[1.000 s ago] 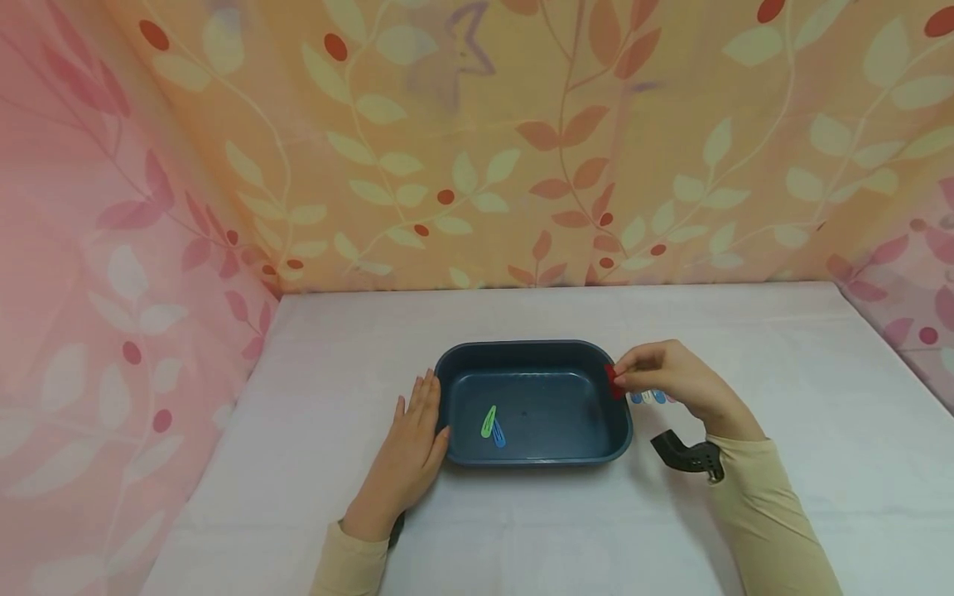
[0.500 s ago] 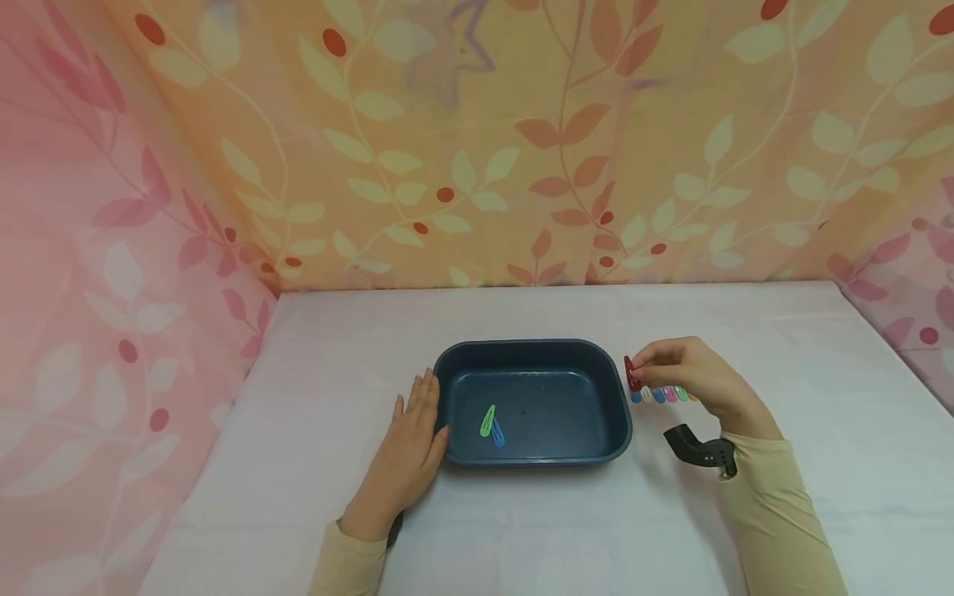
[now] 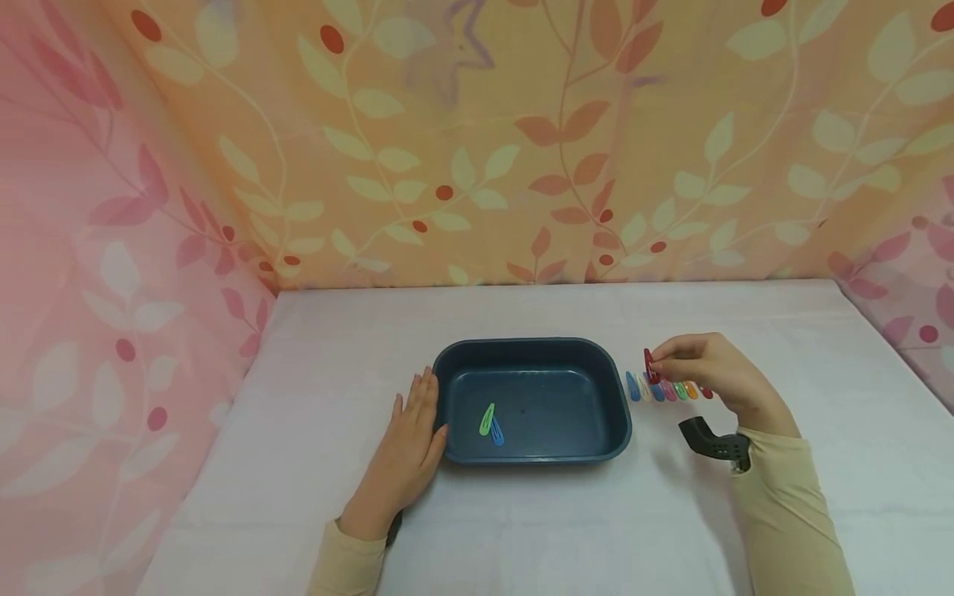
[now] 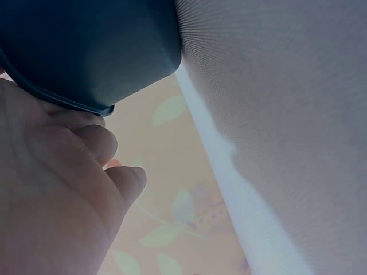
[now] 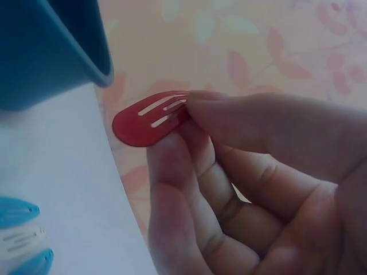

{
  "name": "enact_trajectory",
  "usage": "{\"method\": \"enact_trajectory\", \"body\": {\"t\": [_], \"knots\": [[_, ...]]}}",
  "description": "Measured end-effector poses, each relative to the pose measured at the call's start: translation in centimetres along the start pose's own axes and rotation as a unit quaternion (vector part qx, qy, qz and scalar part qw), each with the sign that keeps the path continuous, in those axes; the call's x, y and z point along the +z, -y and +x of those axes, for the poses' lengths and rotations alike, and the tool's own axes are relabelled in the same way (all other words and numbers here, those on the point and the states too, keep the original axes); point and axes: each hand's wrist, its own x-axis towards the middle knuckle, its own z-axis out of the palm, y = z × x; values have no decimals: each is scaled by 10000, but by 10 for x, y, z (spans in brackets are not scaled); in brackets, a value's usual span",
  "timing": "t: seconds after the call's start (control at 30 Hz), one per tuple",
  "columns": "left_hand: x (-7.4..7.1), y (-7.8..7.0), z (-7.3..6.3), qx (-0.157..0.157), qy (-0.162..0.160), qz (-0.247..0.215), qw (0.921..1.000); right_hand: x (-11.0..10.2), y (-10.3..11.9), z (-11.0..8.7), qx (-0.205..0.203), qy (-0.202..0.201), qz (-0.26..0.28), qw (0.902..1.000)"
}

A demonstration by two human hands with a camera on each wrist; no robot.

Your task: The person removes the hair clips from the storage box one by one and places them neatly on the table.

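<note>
A red snap hair clip (image 3: pixel 652 367) is pinched between the thumb and fingers of my right hand (image 3: pixel 704 364), which hovers just above a row of hair clips. The right wrist view shows the held clip (image 5: pixel 137 123) with its wide end sticking out past the fingertips. My left hand (image 3: pixel 402 451) lies with straight fingers along the left side of a dark blue plastic basin (image 3: pixel 555 418), touching its rim (image 4: pixel 63 103). Inside the basin, a green hair clip (image 3: pixel 487 420) and a blue hair clip (image 3: pixel 498 431) lie against each other, left of the middle.
Right of the basin, several coloured hair clips (image 3: pixel 669 391) lie side by side on the white tablecloth (image 3: pixel 566 530); part of the row is behind my right hand. Patterned cloth (image 3: pixel 477 207) hangs behind the table and at both sides.
My right hand has moved right with the red hair clip, from the basin's right rim to over the row, uncovering more clips. The left hand has stayed at the basin.
</note>
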Motion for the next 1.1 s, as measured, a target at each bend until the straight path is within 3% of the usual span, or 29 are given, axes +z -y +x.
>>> {"method": "enact_trajectory", "body": {"t": [0.5, 1.1], "knots": [[1, 1, 0, 106, -131, -83, 9998, -15, -20, -3, 353, -154, 113, 9992], [2, 1, 0, 78, -123, -15, 9999, -27, -56, 0, 423, -256, 664, 9966]]}}
